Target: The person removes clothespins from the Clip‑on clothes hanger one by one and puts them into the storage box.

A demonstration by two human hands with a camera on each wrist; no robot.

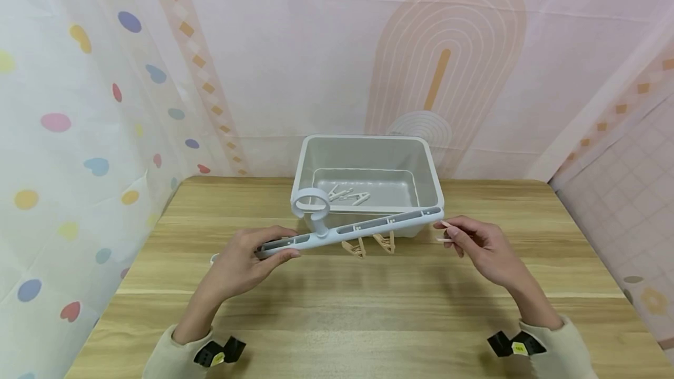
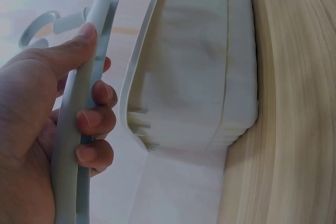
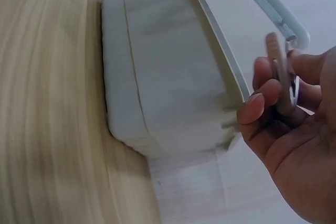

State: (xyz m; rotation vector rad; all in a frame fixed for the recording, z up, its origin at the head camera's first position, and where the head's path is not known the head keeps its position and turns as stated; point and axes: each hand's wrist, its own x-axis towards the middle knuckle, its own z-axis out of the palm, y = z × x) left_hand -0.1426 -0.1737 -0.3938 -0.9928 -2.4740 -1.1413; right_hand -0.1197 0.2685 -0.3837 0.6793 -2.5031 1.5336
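My left hand (image 1: pixel 244 262) grips the left end of a light blue hanger bar (image 1: pixel 374 226), thumb laid along it in the left wrist view. A curled hook (image 1: pixel 310 196) rises from the bar, which slants up to the right. Two tan clothespins (image 1: pixel 387 243) hang beneath its middle. Just off the bar's right end, my right hand (image 1: pixel 489 250) pinches a pale pink clothespin (image 3: pixel 284 74) between thumb and fingers. Part of that clothespin is hidden by the fingers.
Behind the hanger a grey plastic bin (image 1: pixel 368 142) stands on the wooden table (image 1: pixel 337 320). White clothespins (image 1: pixel 358 198) lie on its floor. A patterned cloth (image 1: pixel 295 63) hangs at the back and left. A small white thing (image 1: pixel 213 258) shows beside my left hand.
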